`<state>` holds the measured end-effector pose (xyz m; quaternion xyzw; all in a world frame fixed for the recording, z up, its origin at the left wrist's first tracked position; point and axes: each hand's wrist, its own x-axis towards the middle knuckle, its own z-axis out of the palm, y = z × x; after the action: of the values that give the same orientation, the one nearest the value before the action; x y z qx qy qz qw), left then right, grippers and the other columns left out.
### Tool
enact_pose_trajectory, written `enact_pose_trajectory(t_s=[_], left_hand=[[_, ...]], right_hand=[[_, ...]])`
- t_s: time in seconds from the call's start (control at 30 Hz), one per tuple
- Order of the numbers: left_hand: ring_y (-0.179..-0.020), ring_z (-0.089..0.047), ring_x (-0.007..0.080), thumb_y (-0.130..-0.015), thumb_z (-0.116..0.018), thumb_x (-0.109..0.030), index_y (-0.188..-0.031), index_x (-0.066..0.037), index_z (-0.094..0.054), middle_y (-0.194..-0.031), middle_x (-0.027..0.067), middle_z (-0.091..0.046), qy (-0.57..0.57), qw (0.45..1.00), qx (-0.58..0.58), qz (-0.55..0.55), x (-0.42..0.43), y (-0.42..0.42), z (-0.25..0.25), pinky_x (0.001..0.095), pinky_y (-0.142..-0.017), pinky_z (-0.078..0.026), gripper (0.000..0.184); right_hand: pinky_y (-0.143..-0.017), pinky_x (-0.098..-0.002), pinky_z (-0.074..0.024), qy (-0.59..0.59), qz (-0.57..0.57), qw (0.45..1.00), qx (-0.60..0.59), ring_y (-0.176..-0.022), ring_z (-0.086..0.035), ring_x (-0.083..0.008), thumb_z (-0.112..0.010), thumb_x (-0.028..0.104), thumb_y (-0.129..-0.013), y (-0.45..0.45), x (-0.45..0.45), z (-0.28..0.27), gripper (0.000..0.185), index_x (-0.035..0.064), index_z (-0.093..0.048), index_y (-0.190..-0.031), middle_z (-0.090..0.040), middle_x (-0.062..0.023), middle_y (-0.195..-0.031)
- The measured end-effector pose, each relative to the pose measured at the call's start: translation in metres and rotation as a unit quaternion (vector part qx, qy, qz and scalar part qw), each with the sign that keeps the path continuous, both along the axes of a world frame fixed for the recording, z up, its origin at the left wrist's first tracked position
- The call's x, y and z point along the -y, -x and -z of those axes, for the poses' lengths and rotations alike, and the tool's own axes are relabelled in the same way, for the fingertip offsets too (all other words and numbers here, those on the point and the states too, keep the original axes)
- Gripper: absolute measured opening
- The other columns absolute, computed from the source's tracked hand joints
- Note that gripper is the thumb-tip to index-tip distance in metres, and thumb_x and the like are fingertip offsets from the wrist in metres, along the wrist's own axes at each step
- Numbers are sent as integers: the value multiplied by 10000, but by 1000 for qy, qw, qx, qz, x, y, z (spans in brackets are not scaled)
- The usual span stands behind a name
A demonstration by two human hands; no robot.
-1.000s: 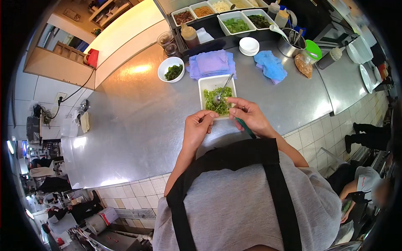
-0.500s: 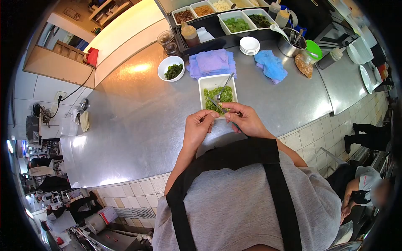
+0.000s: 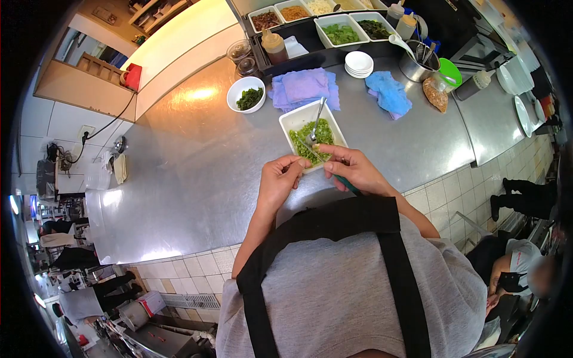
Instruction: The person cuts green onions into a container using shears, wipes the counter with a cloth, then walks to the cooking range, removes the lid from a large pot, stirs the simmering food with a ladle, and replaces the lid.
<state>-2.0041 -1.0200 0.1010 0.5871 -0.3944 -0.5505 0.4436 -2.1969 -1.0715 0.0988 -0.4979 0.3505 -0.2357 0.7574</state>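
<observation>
A white rectangular container (image 3: 287, 123) holds chopped green onion (image 3: 323, 132), and a metal spoon (image 3: 321, 110) leans in it. At the container's near left corner is my left hand (image 3: 279, 179), its thumb and fingertips pinched together; whatever they hold is too small to make out. My right hand (image 3: 357, 169) grips a small knife with a green handle (image 3: 347, 184). Its thin blade points up and left over the green onion. Both hands are close together at the near side of the container.
Folded purple cloths (image 3: 303, 85) lie behind the container, with a white bowl of dark greens (image 3: 253, 108) to their left. Stacked small plates (image 3: 359, 63), a blue cloth (image 3: 388, 93) and a metal pot of utensils (image 3: 416, 71) stand rightward. Someone sits at right (image 3: 512, 265).
The white container has turned slightly, its far end now further left. The knife's green handle shows more below my right hand. Both hands stay close together.
</observation>
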Motion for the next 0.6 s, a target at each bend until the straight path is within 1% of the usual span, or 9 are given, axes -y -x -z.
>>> enact_pose_trajectory(t_s=[0.1,0.2,0.3,0.4,0.5,0.6], left_hand=[[-472,-409,37,-866,-589,-142,-843,-8,-674,-571,-24,-506,13,1000,0,13,1,2,3,191,-428,-316,161],[-474,-409,37,-865,-593,-148,-841,-12,-675,-565,-26,-503,9,1000,3,14,1,4,2,191,-429,-319,160],[-474,-407,36,-863,-596,-151,-838,-15,-675,-565,-26,-502,9,1000,-2,15,0,3,2,191,-431,-319,160],[-474,-411,39,-862,-595,-151,-835,-15,-674,-569,-24,-504,4,1000,-5,9,0,1,1,192,-432,-322,160],[-473,-418,41,-862,-593,-149,-834,-14,-673,-570,-21,-507,1,1000,1,7,0,1,1,192,-434,-328,159],[-473,-424,43,-862,-592,-147,-837,-13,-671,-569,-20,-508,9,1000,4,11,1,3,3,192,-434,-333,158]], right_hand=[[-430,-214,-391,-29,-15,999,15,-491,-482,-82,-541,121,-893,-2,0,-1,390,63,-484,-1275,-546,-29,-739],[-427,-213,-386,-18,-10,1000,7,-485,-477,-78,-545,116,-891,-3,0,3,380,64,-495,-1264,-544,-27,-734],[-450,-210,-394,82,-9,995,-61,-522,-484,-77,-538,91,-892,-4,-2,5,394,95,-483,-1282,-539,-27,-743],[-454,-210,-394,68,1,996,-65,-525,-481,-78,-534,89,-894,0,0,4,388,76,-483,-1278,-539,-33,-748],[-456,-213,-396,21,-12,1000,-11,-525,-483,-84,-529,88,-896,1,0,-3,384,53,-479,-1275,-542,-40,-753],[-458,-215,-399,4,-33,999,8,-525,-485,-87,-531,86,-894,0,0,-2,386,35,-474,-1272,-542,-45,-754]])
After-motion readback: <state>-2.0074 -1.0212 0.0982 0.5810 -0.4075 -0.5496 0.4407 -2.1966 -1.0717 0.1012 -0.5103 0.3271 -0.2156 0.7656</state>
